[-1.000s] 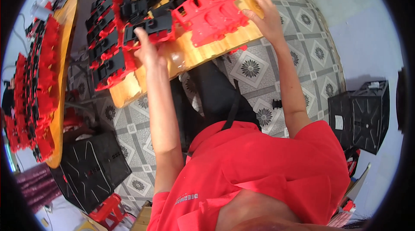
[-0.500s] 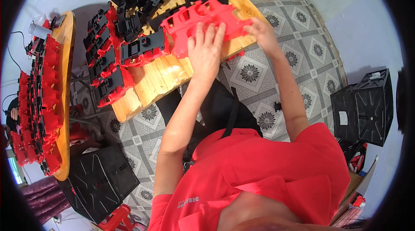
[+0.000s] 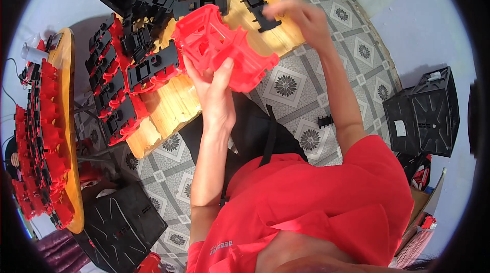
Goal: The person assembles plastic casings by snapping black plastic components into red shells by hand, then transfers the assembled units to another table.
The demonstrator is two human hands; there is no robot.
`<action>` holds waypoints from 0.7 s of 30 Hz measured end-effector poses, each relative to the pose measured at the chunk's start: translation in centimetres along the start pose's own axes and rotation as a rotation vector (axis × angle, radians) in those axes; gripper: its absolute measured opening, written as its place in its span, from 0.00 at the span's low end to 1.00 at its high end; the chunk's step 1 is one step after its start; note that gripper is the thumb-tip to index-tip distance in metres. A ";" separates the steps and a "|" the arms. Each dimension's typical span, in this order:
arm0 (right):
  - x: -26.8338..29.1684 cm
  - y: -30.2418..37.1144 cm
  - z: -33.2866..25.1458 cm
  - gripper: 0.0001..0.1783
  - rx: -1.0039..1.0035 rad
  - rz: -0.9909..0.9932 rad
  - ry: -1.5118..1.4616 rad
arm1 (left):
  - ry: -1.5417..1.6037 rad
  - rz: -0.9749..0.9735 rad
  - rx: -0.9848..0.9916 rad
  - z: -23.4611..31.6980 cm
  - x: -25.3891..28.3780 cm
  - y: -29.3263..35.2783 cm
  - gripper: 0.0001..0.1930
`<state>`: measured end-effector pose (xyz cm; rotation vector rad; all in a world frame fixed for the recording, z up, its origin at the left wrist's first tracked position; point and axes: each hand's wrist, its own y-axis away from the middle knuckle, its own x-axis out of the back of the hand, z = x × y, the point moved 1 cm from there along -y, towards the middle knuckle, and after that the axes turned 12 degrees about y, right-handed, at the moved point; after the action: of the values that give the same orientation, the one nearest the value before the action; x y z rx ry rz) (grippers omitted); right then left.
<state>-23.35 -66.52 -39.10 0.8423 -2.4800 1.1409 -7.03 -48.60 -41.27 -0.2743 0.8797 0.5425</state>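
patterned floor tiles (image 3: 286, 85) lie under a pale wooden counter (image 3: 173, 104). left hand (image 3: 214, 94) has its grip closed around a ribbed red plastic frame (image 3: 224, 51), raised over the counter's edge. beyond it, right hand (image 3: 298, 15), fingers loosely curled, nears a flat black bracket (image 3: 258, 0).

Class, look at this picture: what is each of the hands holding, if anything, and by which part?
The left hand grips the red plastic frame by its lower near edge. The right hand holds nothing visible; it hovers, blurred, over the wooden table.
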 end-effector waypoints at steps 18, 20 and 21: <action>-1.8 0.6 -11.8 0.15 0.139 -0.087 0.229 | -0.026 -0.141 0.005 1.6 2.8 1.5 0.46; -3.2 0.7 -12.7 0.16 0.219 -0.101 0.292 | -0.010 -0.129 0.008 1.3 2.6 1.5 0.47; -3.8 0.8 -12.9 0.16 0.297 -0.113 0.358 | -0.021 -0.128 -0.013 1.1 2.8 1.5 0.47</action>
<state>-20.63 -54.83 -33.03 0.7619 -1.9820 1.4941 -5.75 -45.92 -42.80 -0.3331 0.8324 0.4319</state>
